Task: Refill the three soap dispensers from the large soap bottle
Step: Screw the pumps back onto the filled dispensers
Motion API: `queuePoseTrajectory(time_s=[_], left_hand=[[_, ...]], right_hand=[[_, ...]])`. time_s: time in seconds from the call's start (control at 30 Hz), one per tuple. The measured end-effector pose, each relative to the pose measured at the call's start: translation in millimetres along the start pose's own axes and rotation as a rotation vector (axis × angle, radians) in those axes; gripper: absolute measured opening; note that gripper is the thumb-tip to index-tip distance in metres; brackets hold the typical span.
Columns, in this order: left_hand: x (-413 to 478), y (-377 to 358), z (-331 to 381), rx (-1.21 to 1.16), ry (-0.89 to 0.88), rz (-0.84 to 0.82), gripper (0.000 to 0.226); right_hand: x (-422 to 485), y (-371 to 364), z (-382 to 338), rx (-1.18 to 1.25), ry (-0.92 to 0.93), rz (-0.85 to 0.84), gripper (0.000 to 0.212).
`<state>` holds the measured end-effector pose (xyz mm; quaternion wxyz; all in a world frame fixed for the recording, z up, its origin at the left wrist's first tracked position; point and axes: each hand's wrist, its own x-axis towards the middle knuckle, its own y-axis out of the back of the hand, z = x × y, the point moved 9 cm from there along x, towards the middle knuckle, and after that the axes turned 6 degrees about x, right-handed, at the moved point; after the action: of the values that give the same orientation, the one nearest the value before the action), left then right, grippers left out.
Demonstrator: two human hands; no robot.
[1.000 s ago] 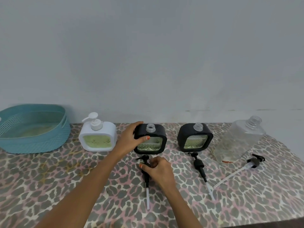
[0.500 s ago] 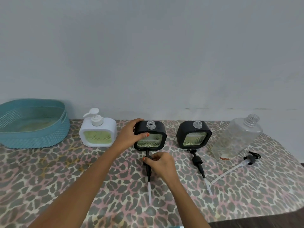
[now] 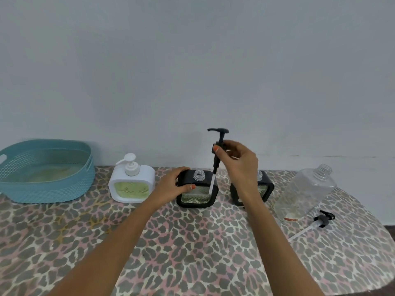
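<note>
Lifted off the worktop [image 3: 192,253] since a second ago, the black pump [image 3: 219,146] stands upright in the right hand [image 3: 237,162], pinched at its collar, its white tube hanging just right of the open neck of the middle black dispenser [image 3: 197,196]; the left hand [image 3: 173,185] grips that dispenser's upper left corner, probably to steady it while the tube goes in. The large soap bottle [image 3: 305,193] sits uncapped and almost empty at far right; the white dispenser [image 3: 131,185] is already capped.
</note>
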<state>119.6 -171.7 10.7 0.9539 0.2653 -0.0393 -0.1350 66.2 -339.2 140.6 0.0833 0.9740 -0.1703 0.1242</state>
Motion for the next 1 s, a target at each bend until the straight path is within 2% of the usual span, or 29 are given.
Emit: queuePoseTrajectory(time_s=[0.27, 0.87, 1.0], left_hand=[[4, 1, -1, -0.026, -0.021, 0.017, 0.053], [3, 0, -2, -0.078, -0.033, 0.028, 0.054], [2, 2, 0, -0.08, -0.035, 0.034, 0.053]], right_hand=[[23, -18, -6, 0.119, 0.096, 0.075, 0.02], [-5, -42, 76, -0.081, 0.058, -0.067, 0.03], [-11, -46, 80, -0.138, 0.095, -0.093, 0.03]])
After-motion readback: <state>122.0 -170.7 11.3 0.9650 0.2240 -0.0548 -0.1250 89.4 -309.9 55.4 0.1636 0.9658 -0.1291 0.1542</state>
